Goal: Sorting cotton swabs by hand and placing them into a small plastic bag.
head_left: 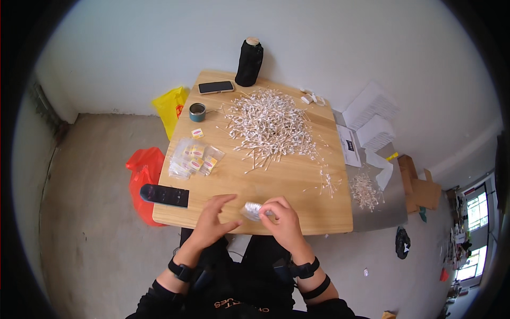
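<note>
My right hand (284, 224) pinches the edge of a small clear plastic bag (251, 211) near the table's front edge. White tips, apparently of cotton swabs, show inside the bag. To the left of the bag, my left hand (211, 222) is open, thumb and fingers apart, touching nothing that I can see. A big loose heap of cotton swabs (271, 125) covers the middle and back of the wooden table (223, 183). Clear plastic bags (180, 166) lie in a pile at the left, with several small yellow-and-white cards (196, 150) on or in them.
A dark phone (166, 195) overhangs the left edge; another phone (216, 87) lies at the back beside a black-wrapped cylinder (249, 63). A teal tape roll or cup (197, 111) stands left of the heap. On a grey side table (385, 212) lie more swabs (366, 191). Red (146, 175) and yellow bags (171, 109) hang left.
</note>
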